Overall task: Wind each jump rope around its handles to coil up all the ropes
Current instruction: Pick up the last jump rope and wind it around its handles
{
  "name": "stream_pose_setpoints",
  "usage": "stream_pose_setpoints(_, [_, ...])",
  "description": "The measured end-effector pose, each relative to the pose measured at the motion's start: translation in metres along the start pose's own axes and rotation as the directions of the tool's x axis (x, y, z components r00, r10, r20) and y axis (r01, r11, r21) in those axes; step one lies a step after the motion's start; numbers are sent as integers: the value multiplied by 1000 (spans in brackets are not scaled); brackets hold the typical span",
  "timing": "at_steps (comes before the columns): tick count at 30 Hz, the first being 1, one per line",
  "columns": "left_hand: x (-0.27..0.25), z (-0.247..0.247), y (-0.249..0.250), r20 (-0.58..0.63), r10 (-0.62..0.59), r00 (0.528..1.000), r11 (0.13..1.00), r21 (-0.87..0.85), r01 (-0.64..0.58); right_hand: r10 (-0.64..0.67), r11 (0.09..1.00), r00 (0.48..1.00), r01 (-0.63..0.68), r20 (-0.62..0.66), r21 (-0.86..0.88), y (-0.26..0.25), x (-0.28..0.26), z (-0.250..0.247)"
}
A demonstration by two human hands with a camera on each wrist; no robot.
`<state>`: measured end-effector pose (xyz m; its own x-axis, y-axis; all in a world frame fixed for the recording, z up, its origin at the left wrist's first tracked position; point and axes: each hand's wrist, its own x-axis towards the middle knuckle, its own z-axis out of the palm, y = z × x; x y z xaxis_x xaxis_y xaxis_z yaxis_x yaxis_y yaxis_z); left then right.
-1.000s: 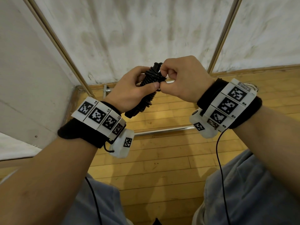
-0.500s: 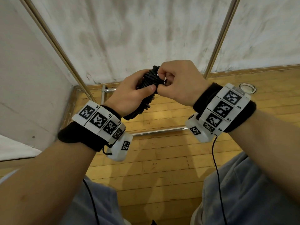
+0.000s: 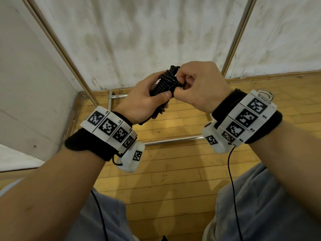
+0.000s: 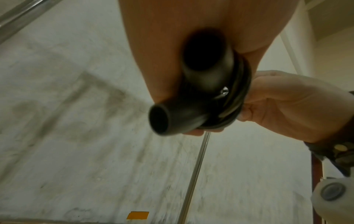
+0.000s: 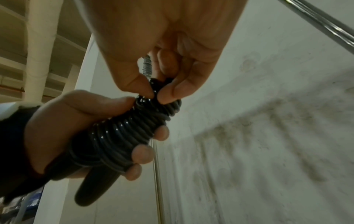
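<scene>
Left hand (image 3: pixel 144 103) wrapped round handles (image 5: pixel 91 186), rope (image 5: pixel 126 133) coiled tight on them. Right hand (image 3: pixel 199 87) at 3 o'clock of bundle, thumb and forefinger pinching top loop. All held above floor (image 3: pixel 173 171).

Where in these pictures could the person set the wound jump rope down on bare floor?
Bare wooden floor shows between the knees, bordered ahead by the metal bar. It is crowded higher up, where the left hand and right hand meet round the jump rope.
</scene>
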<state>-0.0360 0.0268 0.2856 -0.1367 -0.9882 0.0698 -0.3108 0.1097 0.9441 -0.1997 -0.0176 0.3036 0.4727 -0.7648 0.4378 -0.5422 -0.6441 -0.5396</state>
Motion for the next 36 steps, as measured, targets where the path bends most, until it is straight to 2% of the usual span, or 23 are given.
stream_pose_setpoints(15, [0, 8, -1, -150, -18, 989, 998, 50, 26, -33, 999, 999, 32, -4, -41, 5, -8, 9])
stream_pose_setpoints(19, [1, 9, -4, -156, -82, 984, 997, -12, 81, -25, 999, 997, 27, 72, -37, 6, -12, 12])
stream_pose_setpoints(22, [2, 11, -4, -96, -110, 989, 993, -62, 104, -29, 996, 996, 36, 87, -84, 6, -12, 10])
stream_pose_setpoints(25, [3, 13, 2, -22, -178, 984, 958, -230, 168, -55, 994, 996, 61, 70, -95, 5, -12, 6])
stream_pose_setpoints(29, [7, 20, 3, -57, -219, 974, 968, -141, 209, -37, 990, 998, 44, 56, -137, 1, -13, 8])
stream_pose_setpoints(36, [11, 23, -3, -136, -294, 946, 952, -128, 277, 13, 960, 997, 9, 74, -281, 0, -13, 14])
